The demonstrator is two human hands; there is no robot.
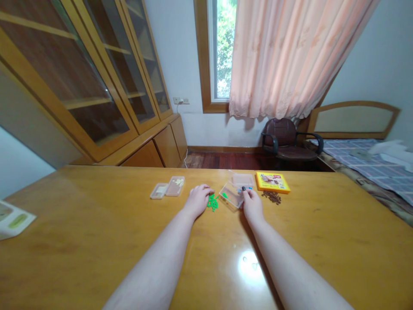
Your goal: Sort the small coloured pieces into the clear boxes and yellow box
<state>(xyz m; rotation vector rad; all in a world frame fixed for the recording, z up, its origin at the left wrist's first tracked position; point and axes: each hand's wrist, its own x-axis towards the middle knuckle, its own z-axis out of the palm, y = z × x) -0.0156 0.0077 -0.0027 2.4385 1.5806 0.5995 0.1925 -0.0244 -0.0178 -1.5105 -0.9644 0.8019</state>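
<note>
My left hand (198, 199) rests knuckles-up on the wooden table (97, 224), fingers curled beside a small heap of green beads (212, 203). My right hand (252, 203) grips the near edge of a clear plastic box (231, 195), which is tilted toward the green heap and holds a few green pieces. A tiny blue piece and a dark one (243, 188) lie by my right fingertips. What the left fingers pinch, if anything, is hidden.
Two small clear boxes (168, 188) sit left of my hands, and a clear lid (242, 179) lies behind the tilted box. A yellow box (272, 181) and a pile of brown beads (271, 197) lie to the right. Paper (13, 219) lies at the left edge. A chair and bed stand beyond the table.
</note>
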